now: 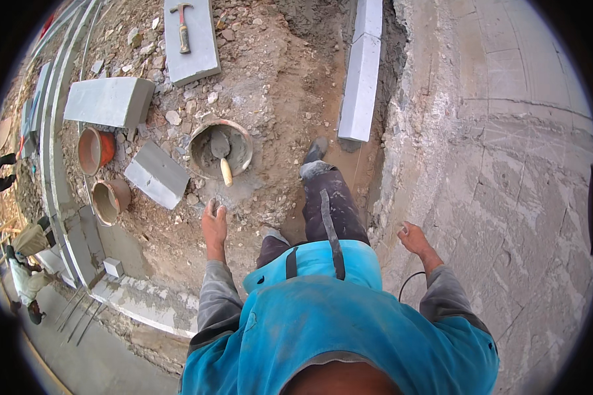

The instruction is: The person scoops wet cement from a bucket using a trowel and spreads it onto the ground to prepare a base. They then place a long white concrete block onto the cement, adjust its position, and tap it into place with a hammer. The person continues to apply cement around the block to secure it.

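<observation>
My left hand (214, 228) hangs over the stony ground, thumb and fingers apart, holding nothing. Just ahead of it is a round mortar pan (246, 135) with grey mortar inside. A trowel (226, 172) rests in that pan, its blade in the mortar and its pale handle over the near rim. On the right, my right hand (414, 238) is held above the edge of the concrete, fingers curled in, with no object visible in it. A grey concrete block (157, 174) lies beyond my left hand.
Two orange-brown buckets (96, 151) stand at the left, near a large block (105, 102). A hammer (184, 38) lies on another block (201, 56). Laid kerbstones (360, 85) line the trench ahead. Concrete paving (507, 197) spreads right. Another person (29, 280) is far left.
</observation>
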